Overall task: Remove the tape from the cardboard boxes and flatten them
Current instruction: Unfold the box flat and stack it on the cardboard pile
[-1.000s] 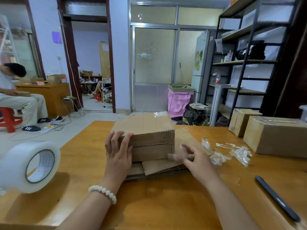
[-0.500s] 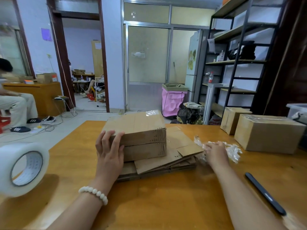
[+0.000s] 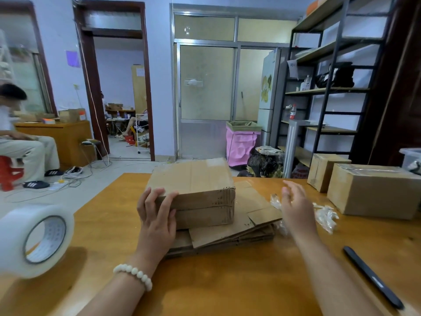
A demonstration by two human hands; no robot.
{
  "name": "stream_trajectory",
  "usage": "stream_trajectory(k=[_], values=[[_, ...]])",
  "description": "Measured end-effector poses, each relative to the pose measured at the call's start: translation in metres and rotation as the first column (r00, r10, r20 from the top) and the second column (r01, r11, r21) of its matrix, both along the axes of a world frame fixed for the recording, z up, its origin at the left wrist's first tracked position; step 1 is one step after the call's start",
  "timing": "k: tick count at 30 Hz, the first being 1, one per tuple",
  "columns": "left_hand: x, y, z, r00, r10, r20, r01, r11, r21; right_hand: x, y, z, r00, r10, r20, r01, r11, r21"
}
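Atop flattened cardboard (image 3: 227, 232), the box (image 3: 193, 181) lies crosswise, left hand (image 3: 157, 216) gripping.

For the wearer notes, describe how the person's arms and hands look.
Both forearms are bare, with no sleeves in view. A bracelet of round white beads circles the wrist of the left hand. The right hand and its wrist carry nothing: no glove, watch or ring shows.

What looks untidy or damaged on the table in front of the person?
Crumpled clear tape scraps lie loose on the table, right of the flattened cardboard stack, beside the open right hand. The stack is askew, one flap jutting right. The box on it has a ragged front edge.
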State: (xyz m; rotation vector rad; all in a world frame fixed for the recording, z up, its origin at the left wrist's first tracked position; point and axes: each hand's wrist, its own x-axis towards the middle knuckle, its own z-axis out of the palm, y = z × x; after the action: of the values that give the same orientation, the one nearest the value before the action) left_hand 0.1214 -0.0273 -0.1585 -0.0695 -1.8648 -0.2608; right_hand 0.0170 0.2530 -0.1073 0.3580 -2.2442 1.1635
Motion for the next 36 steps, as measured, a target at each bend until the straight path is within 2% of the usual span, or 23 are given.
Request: stream_trajectory(k=[2,5,8,11,13,14,16,17,20,22,24,26,29,32,34,36], values=[[0.001,0.001,0.001,1.000,-0.026,-0.017,0.026,1.000,-0.016,0.016,-0.025,0.014,0.967,0.245,0.068,-0.241,0.969,-0.057],[0.001,0.001,0.000,0.999,-0.052,-0.007,0.052,0.998,-0.019,0.027,-0.059,0.024,0.814,0.551,0.184,-0.497,0.824,-0.271],[0.001,-0.002,-0.002,0.998,-0.058,0.008,0.058,0.998,-0.018,0.026,-0.074,0.028,0.678,0.699,0.226,-0.566,0.693,-0.447],[0.000,-0.002,-0.002,0.999,0.024,0.033,-0.026,0.999,0.037,0.029,-0.077,0.029,0.592,0.754,0.283,-0.602,0.648,-0.467],[0.001,-0.001,-0.002,0.994,0.063,0.088,-0.073,0.992,0.104,0.034,-0.078,0.026,0.617,0.720,0.317,-0.606,0.692,-0.391],[0.003,-0.001,-0.001,0.990,0.033,0.136,-0.056,0.984,0.167,0.037,-0.078,0.024,0.655,0.679,0.331,-0.600,0.734,-0.318],[0.008,-0.002,0.001,0.969,-0.146,0.198,0.069,0.935,0.348,0.043,-0.077,0.019,0.732,0.612,0.298,-0.579,0.790,-0.200],[0.009,-0.004,0.000,0.952,-0.238,0.195,0.143,0.903,0.405,0.045,-0.077,0.018,0.756,0.604,0.252,-0.570,0.797,-0.198],[0.011,-0.005,-0.001,0.900,-0.371,0.230,0.260,0.878,0.401,0.047,-0.078,0.016,0.794,0.584,0.169,-0.542,0.806,-0.239],[0.011,-0.004,-0.002,0.887,-0.350,0.303,0.215,0.891,0.400,0.044,-0.079,0.017,0.823,0.547,0.155,-0.514,0.832,-0.207],[0.010,-0.005,-0.005,0.882,-0.335,0.331,0.178,0.888,0.425,0.044,-0.080,0.021,0.844,0.525,0.114,-0.512,0.850,-0.124],[0.010,-0.007,-0.006,0.876,-0.370,0.310,0.203,0.864,0.461,0.048,-0.082,0.026,0.855,0.515,0.061,-0.517,0.855,0.026],[0.011,-0.005,-0.004,0.904,-0.371,0.212,0.259,0.870,0.420,0.056,-0.083,0.028,0.861,0.507,-0.036,-0.501,0.858,0.113],[0.009,-0.002,-0.002,0.951,-0.288,0.114,0.260,0.942,0.212,0.066,-0.086,0.029,0.833,0.551,-0.053,-0.532,0.824,0.193],[0.007,0.000,-0.002,0.950,-0.285,0.128,0.265,0.952,0.152,0.073,-0.090,0.033,0.820,0.568,-0.063,-0.525,0.792,0.311],[0.008,0.002,-0.003,0.942,-0.292,0.167,0.275,0.954,0.117,0.077,-0.094,0.038,0.844,0.523,-0.114,-0.428,0.788,0.442]])
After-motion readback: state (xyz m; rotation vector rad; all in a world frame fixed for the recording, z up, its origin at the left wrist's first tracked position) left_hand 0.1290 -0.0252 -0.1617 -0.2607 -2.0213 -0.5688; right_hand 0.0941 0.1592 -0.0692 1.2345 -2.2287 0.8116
